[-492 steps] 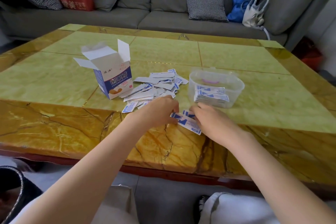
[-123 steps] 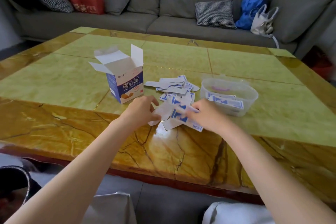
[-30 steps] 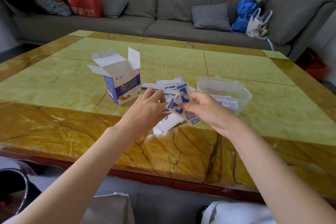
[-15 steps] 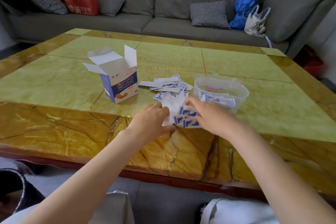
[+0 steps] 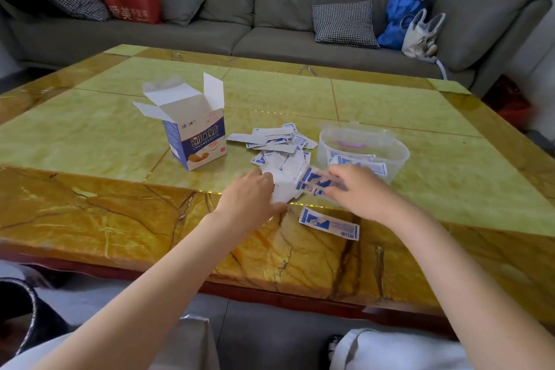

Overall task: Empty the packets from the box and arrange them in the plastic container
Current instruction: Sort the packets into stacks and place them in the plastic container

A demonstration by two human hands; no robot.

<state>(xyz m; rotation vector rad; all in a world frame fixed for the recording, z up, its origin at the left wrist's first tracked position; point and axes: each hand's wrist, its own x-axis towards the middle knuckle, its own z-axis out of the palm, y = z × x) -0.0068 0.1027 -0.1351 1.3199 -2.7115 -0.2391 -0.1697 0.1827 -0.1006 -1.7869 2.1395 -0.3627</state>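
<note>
head view: person seated at table, both hands in frame, some motion blur on R hand
step: gathering loose packets off the table into a bundle; box-emptying looks done, judging by open flaps and the pile outside it
box (image 5: 196, 141): upright, top flaps open, card stock, blue/white print; left of the pile, apart from it; inside not visible
loose pile (image 5: 277, 146): flat paper-wrapped strips, white backs + blue-print fronts, fanned and overlapping, betw box and container
plastic container (image 5: 399, 153): clear, round-cornered tub, thin wall, no lid on; right of the pile, some packets already lying flat inside
packets inside (image 5: 357, 161): a stacked layer, print side up
left hand (image 5: 250, 197): palm down, fingers curled onto white packets at the near end of the pile; looks like pinning/pinching them, exact grip can't tell
right hand (image 5: 359, 191): fingers closed on a small bunch of blue-print packets (image 5: 315, 182), just in front of the container's near wall
stray packet (image 5: 329, 224): single strip lying flat on the brown marble border, print up, near R wrist, apart from the bunch
table (image 5: 90, 141): glossy stone-look top, green panels, amber veined edge; slick, so thin packets prob slide rather than lift easily
next move (judgement): square up the bunch, carry it over the rim and lay it flat on the stack; then get the stray strip, needs a fingertip edge-lift
progress (judgement): maybe under half in tub, most still on table
risk: slippery bundle could fan out or drop strips
</note>
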